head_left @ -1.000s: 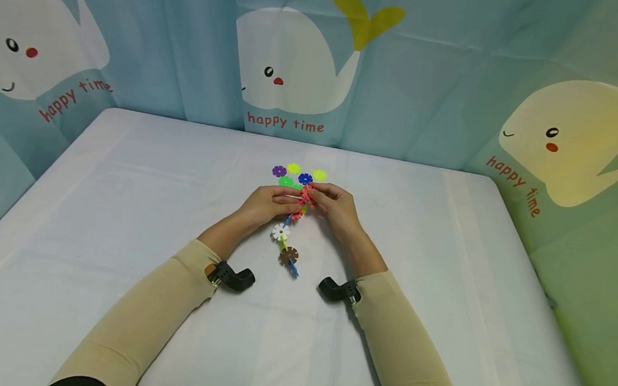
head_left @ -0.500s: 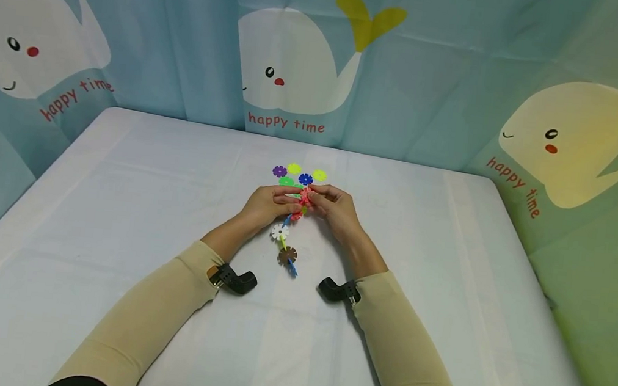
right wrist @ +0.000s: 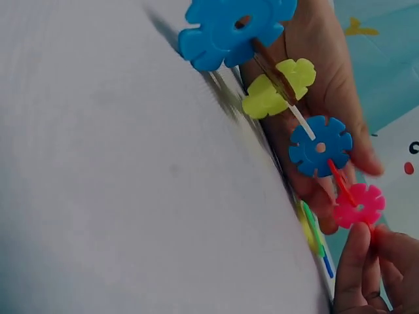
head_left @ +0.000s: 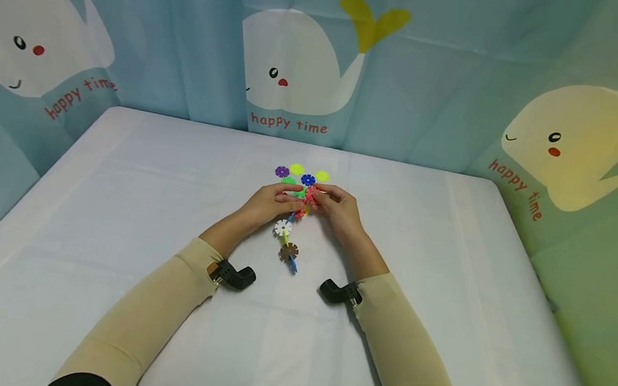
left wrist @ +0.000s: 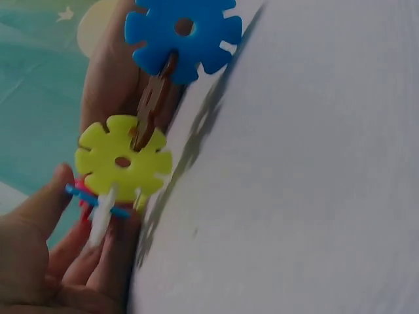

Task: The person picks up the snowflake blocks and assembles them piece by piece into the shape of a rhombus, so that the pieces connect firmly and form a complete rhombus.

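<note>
Purple disc [head_left: 282,171] beyond left hand [head_left: 270,206], curtain [head_left: 433,93] behind

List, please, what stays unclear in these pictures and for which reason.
Head view: part of the green discs, covered by the left hand's fingers.
Head view: where the red disc joins the chain; the right hand covers it, and it is too small.
Right wrist view: whether the left hand grips the chain; discs hide part of it.
Left wrist view: the big blue disc's upper rim, cut off by the top edge.
</note>
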Tool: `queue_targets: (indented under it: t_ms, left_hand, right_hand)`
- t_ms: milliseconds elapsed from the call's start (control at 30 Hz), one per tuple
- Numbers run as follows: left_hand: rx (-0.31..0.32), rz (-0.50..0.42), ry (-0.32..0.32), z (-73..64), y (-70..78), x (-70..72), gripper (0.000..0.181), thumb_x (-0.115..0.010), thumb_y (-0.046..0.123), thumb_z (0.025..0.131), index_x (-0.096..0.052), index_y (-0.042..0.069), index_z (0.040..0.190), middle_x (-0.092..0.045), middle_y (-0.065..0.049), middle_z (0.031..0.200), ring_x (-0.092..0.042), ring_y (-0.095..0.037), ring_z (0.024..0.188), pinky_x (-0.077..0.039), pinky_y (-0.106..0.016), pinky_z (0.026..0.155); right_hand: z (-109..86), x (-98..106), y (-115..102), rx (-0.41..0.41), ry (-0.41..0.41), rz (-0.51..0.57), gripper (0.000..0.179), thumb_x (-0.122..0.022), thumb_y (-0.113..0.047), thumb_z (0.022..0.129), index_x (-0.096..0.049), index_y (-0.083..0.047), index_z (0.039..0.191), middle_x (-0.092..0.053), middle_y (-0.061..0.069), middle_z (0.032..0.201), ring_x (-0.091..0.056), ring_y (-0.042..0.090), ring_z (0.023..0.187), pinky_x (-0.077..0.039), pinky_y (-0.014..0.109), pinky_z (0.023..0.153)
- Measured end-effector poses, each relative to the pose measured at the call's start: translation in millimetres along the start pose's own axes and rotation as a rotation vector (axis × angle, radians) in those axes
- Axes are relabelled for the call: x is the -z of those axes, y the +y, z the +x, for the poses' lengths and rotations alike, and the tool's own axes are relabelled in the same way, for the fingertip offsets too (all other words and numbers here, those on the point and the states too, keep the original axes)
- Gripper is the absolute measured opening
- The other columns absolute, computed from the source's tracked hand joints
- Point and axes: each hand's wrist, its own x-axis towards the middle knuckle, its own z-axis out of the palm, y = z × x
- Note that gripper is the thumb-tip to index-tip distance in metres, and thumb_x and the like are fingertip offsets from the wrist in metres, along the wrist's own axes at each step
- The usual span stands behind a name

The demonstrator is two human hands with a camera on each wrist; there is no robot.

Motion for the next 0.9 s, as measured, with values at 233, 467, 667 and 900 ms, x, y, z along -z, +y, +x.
queue_targets:
  t_ms: [233, 467, 667, 900]
  left_hand:
    - [-0.007, 0.188, -0.179, -2.1, 4.6, 15.4, 0.054, -0.069, 0.024, 0.094, -0.050, 0.018, 0.144, -0.062, -0.012, 0.134, -0.063, -0.022, 0.116, -0.055, -0.033, 0.089]
    - [-0.007, 0.236, -0.243, -6.1, 9.1, 21.1, 0.062, -0.076, 0.019, 0.088, -0.049, 0.017, 0.144, -0.061, -0.013, 0.134, -0.065, -0.021, 0.110, -0.055, -0.029, 0.079]
    - [0.002, 0.201, -0.195, -4.4, 6.7, 20.1, 0.058, -0.076, 0.017, 0.088, -0.052, 0.016, 0.141, -0.062, -0.013, 0.132, -0.067, -0.018, 0.093, -0.059, -0.030, 0.073]
    - [0.021, 0.106, -0.099, -3.1, 4.5, 20.8, 0.058, -0.075, 0.011, 0.087, -0.053, 0.014, 0.140, -0.064, -0.015, 0.124, -0.067, -0.018, 0.087, -0.060, -0.033, 0.070]
  right_hand:
    - [1.0, 4.8, 0.8, 0.005, 0.003, 0.098, 0.035, -0.055, -0.003, 0.099, -0.054, 0.012, 0.131, -0.065, 0.000, 0.093, -0.065, 0.006, 0.075, -0.055, 0.016, 0.072]
    - [1.8, 5.2, -2.5, -0.016, -0.008, 0.127, 0.037, -0.054, -0.003, 0.100, -0.052, 0.012, 0.133, -0.064, 0.001, 0.095, -0.065, 0.006, 0.075, -0.055, 0.016, 0.074]
    - [1.7, 7.3, -4.8, -0.039, -0.035, 0.105, 0.040, -0.053, -0.005, 0.101, -0.049, 0.009, 0.139, -0.061, 0.002, 0.105, -0.065, 0.005, 0.082, -0.055, 0.016, 0.080]
    - [-1.5, 15.1, -10.5, -0.073, -0.083, -0.034, 0.042, -0.055, -0.009, 0.101, -0.049, 0.004, 0.140, -0.058, 0.021, 0.128, -0.065, 0.011, 0.095, -0.055, 0.021, 0.088]
